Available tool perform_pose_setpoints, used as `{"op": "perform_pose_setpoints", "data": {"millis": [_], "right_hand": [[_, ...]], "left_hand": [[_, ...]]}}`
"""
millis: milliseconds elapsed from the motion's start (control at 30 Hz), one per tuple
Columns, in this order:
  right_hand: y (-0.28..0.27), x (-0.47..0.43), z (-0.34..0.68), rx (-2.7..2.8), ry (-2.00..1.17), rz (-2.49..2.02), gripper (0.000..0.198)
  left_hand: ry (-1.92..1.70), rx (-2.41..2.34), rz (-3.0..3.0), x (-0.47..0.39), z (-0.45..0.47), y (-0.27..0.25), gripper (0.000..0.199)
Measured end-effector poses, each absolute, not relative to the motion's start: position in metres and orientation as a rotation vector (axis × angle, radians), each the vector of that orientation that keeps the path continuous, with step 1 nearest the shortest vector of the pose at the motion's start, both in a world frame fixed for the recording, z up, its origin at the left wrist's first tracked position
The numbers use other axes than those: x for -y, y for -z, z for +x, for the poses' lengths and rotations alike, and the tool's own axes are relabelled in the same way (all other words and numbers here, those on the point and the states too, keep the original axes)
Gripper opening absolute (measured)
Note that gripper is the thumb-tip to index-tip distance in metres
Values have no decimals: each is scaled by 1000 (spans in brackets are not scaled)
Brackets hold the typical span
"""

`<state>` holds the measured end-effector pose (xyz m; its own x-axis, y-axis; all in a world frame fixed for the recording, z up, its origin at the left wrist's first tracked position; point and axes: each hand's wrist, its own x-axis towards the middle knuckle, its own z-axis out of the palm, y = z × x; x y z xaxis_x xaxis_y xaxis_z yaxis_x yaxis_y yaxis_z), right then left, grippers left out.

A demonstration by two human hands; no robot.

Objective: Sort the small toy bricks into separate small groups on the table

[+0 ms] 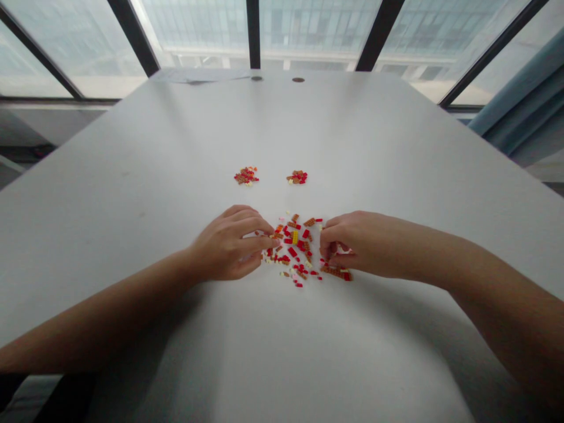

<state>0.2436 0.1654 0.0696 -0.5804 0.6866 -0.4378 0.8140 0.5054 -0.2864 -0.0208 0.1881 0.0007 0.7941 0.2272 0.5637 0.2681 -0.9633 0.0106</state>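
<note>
A loose spread of small building bricks (292, 252), mostly red and brown with some cream and pink ones, lies between my two hands. Among them a yellow brick (295, 237) stands out. My left hand (235, 244) reaches in from the left, its fingers apart and their tips at the pile's left edge. On the right side, my right hand (348, 242) has its fingers curled in towards the thumb; whatever is between the tips is hidden. Just below those fingers is a long brown strip of bricks (337, 272) with a red end.
Two smaller brick heaps sit farther back on the white table (282, 129): a left heap (247, 175) and a right heap (297, 177). Two round dark spots (298, 80) are near the far edge. Windows stand beyond, with a blue curtain (524, 106) at the right.
</note>
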Motion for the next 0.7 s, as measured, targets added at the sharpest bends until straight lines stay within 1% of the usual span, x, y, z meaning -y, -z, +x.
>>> {"op": "perform_pose_setpoints", "data": {"millis": [367,600,700], "right_hand": [[-75,-163,240,-2444,669,1271,13],[-74,-163,240,-2469,618,1209,21],[-75,-163,240,-2466,630,1236,19]], "left_hand": [[902,405,-2922,-188,-22,0,26],[899,397,-2925,-188,-21,-1,26],[904,397,-2918,-188,-21,-1,26]]}}
